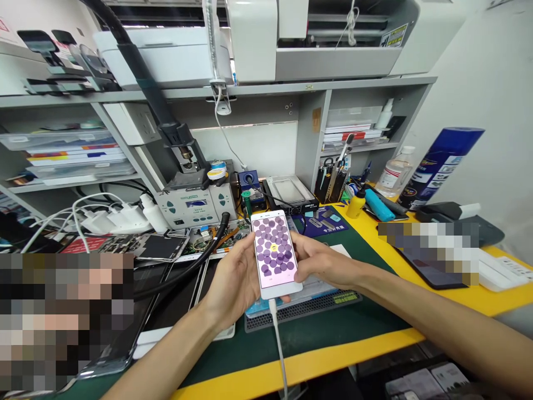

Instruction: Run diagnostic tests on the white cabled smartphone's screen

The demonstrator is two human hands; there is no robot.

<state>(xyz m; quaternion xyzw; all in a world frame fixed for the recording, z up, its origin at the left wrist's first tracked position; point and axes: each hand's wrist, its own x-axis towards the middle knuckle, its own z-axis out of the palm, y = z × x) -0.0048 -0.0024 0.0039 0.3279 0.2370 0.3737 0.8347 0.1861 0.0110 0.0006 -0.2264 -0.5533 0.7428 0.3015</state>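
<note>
White phone [275, 253] sat centrally above the green mat [362, 333]. Your left hand [233, 280] curled round its left side; your right hand [327, 265] closed on its right edge. Good handling needed steady support, cable [280, 344] unstrained.

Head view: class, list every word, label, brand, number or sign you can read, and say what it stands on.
No text reads clearly enough to quote.
Phone: print low on screen, too small.
Station: brand and display, blurred.
Spray can: label, blurred.
Bottle: red print, too small.
Blue card: white characters, unclear.
Grey mat: yellow-green print, blurred.
Yellow sticker on the machine: too small.
</note>
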